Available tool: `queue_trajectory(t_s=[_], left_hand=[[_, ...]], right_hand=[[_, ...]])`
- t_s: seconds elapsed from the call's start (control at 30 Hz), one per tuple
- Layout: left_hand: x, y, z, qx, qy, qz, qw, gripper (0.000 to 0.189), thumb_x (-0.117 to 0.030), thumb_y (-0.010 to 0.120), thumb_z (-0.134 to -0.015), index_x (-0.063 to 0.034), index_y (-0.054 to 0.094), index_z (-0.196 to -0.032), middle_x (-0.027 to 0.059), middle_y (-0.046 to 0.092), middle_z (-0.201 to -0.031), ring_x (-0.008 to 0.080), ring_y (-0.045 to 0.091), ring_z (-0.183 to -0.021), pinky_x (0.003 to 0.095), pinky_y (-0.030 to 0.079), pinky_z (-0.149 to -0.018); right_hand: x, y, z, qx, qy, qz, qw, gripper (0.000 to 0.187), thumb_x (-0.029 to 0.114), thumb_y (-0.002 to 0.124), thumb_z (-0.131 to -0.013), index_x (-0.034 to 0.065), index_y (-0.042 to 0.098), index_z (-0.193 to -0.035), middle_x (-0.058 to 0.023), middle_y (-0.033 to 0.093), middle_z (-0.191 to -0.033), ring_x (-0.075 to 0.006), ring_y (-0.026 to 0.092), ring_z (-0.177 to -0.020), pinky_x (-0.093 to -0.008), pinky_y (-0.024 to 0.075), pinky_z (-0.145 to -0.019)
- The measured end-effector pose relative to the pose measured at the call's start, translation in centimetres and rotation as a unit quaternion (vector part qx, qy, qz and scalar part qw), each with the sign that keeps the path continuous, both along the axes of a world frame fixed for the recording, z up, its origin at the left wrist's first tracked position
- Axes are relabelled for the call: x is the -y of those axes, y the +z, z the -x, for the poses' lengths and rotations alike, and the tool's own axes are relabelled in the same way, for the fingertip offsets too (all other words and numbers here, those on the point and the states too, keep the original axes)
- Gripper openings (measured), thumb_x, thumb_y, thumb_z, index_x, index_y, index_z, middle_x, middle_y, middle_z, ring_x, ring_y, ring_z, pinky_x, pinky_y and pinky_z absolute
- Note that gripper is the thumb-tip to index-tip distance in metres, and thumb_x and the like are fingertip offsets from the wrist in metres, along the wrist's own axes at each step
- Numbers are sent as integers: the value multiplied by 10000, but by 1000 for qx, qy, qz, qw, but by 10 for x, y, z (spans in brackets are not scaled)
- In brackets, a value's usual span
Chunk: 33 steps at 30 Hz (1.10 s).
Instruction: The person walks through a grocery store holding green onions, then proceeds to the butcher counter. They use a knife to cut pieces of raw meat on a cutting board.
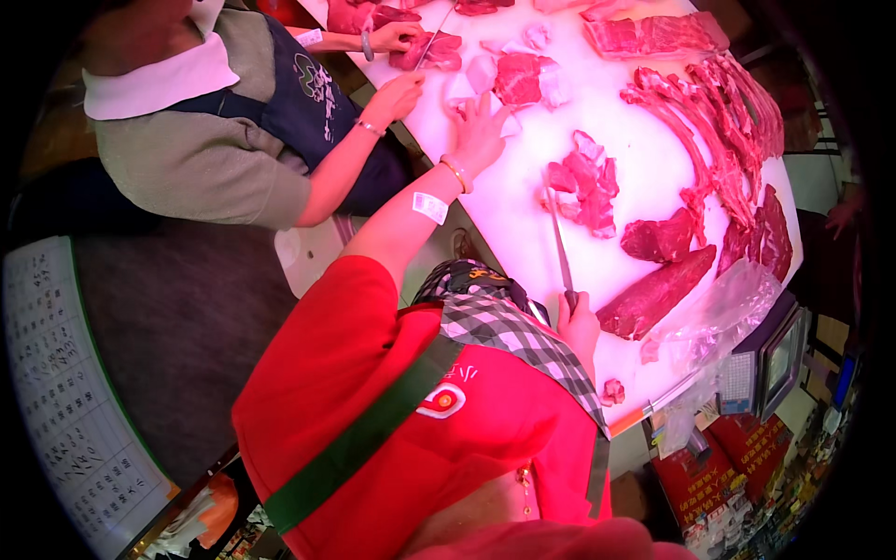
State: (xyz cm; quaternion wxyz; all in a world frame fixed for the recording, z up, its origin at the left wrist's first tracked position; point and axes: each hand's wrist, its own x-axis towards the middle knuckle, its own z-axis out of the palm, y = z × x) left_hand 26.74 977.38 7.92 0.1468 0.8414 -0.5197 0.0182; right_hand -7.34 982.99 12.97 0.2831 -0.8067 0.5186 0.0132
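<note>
My left hand (479, 136) reaches far across the white table, fingers spread over pale pieces of fatty meat (481, 73). Whether it grips a piece or only touches it cannot be made out. Just beyond it lies a chunk of red meat (519, 78) with fat at its side. Close to my body, my right hand (579, 325) is closed around the dark handle of a knife (560, 241). The blade points away from me, its tip by a small heap of cut meat (584, 185). A long, dark red piece of meat (658, 294) lies right of the knife.
A co-worker (210, 140) in an apron stands at my left, cutting meat (437, 52) with a knife. Ribs (714, 133) and a meat slab (654, 35) occupy the table's far right. A plastic bag (721, 308) lies near a scale (763, 364) at the right edge.
</note>
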Motion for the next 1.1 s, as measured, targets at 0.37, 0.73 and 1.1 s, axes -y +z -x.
queue_trajectory(t_s=[0.37,0.73,1.1], left_hand=[[-5,55,6,-520,38,68,851,283,-60,588,-732,-65,500,-1001,105,533,-988,186,538,-921,284,433,-770],[-75,-8,48,-468,-74,57,879,414,-98,526,-775,-26,465,-1178,146,531,-1075,197,543,-965,270,428,-838],[-33,-27,42,-785,66,176,591,338,-91,583,-756,-23,507,-1078,68,609,-881,160,591,-809,241,471,-684]], right_hand=[[9,-17,-8,-19,-17,21,999,284,345,499,-857,64,483,-901,-217,587,-650,-420,577,-629,-516,436,-549],[3,-14,-7,15,-29,-24,999,290,335,517,-853,47,495,-879,-225,590,-668,-419,580,-655,-502,439,-572],[3,-7,-8,2,-38,-24,999,303,345,516,-853,43,499,-870,-224,592,-680,-416,581,-667,-495,442,-584]])
